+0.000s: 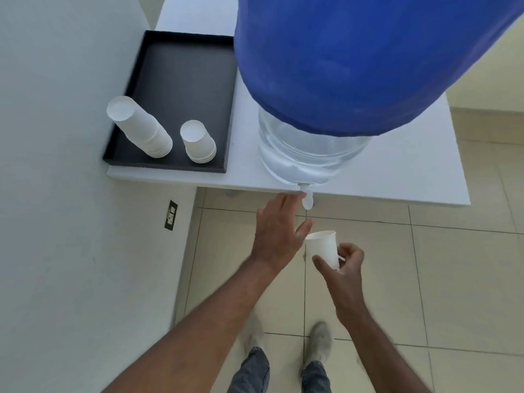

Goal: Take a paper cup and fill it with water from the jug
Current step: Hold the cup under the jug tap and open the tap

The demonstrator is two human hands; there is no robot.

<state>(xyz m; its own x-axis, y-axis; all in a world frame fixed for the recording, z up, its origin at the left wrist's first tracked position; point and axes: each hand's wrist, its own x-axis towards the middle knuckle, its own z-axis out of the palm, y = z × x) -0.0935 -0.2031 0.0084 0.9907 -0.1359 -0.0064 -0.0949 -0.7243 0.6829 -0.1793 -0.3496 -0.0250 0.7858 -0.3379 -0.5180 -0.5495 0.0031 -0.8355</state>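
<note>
A large clear water jug [306, 154] with a blue cover [354, 58] stands at the front edge of a white table [411, 171]. Its small white tap [307, 197] hangs over the edge. My left hand [279, 228] reaches up to the tap, fingertips touching it, fingers spread. My right hand [341, 268] grips a white paper cup [323, 246] upright, below the tap. I cannot see inside the cup, and no water stream is visible.
A black tray [181, 66] on the table's left holds a tall stack of upturned paper cups [140, 127] and a shorter stack [198, 141]. A white wall with a socket [171, 215] is on the left. Tiled floor and my shoes [320, 341] lie below.
</note>
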